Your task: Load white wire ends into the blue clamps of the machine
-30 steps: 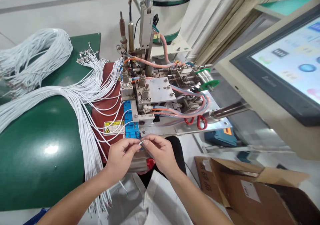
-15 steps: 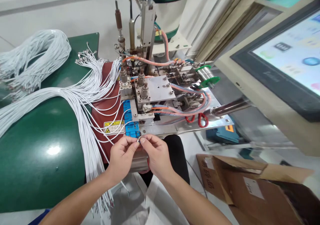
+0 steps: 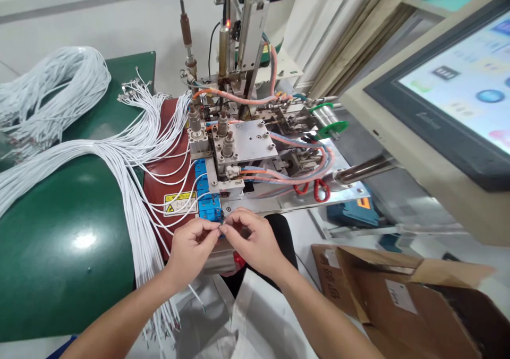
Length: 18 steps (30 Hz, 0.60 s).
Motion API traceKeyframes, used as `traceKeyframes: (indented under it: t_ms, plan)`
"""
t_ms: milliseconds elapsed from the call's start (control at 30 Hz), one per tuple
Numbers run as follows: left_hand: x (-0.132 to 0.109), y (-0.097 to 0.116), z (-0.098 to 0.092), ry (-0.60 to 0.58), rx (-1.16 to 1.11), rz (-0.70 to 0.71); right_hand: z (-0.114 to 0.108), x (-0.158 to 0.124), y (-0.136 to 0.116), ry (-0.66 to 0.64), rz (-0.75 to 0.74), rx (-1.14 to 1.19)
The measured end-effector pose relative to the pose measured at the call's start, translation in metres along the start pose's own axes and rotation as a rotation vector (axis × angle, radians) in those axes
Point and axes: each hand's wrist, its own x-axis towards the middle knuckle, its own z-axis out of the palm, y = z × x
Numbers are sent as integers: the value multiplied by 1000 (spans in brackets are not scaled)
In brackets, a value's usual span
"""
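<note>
My left hand [image 3: 190, 248] and my right hand [image 3: 252, 242] meet fingertip to fingertip just in front of the small machine's blue block [image 3: 207, 205]. Both pinch the end of a thin white wire [image 3: 221, 227], too small to make out in detail. A fan of white wires [image 3: 131, 162] with metal terminals spreads from the left over the green surface [image 3: 67, 242] and the red mat [image 3: 165, 189] toward my hands. Behind them stands the metal fixture [image 3: 243, 146] with cylinders and orange and red hoses.
A big coil of white wires [image 3: 48, 93] lies at the far left. A touch screen [image 3: 458, 99] in a beige housing fills the right. An open cardboard box [image 3: 398, 295] sits at the lower right, clear plastic [image 3: 239, 327] below my hands.
My hands have stayed pinched together at the machine's front, shifting slightly up and left. The vertical slide at the machine's top has moved, and a red light now shows there.
</note>
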Motion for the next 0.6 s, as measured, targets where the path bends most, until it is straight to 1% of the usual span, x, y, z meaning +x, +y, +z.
traceKeyframes:
  t_ms: [67,100,167,200,233,267,300,333,400,433,500,600]
  plan:
    - [3,5,-5,-90,45,45,-11,3,-1,-136,26,-37]
    - [4,7,-9,-145,76,67,-16,5,-2,-209,11,-57]
    - [7,12,-14,-271,153,86,-22,6,-3,-340,-81,-120]
    - [7,14,-16,-316,193,77,-22,6,-4,-367,-140,-158]
    - [8,15,-17,-335,220,52,-20,5,-4,-361,-188,-186]
    - [8,16,-17,-325,225,15,-16,4,-4,-314,-209,-191]
    - [8,16,-16,-288,203,-25,-11,2,-3,-233,-194,-167]
    - [7,15,-14,-231,160,-64,-4,0,-2,-140,-143,-103]
    - [6,14,-9,-108,48,-112,10,-3,0,55,25,85]
    - [5,13,-7,-59,4,-118,17,-5,2,116,87,166]
    - [4,12,-4,-3,-51,-109,25,-7,5,183,136,249]
    - [4,12,-2,5,-90,-112,25,-7,8,180,122,248]
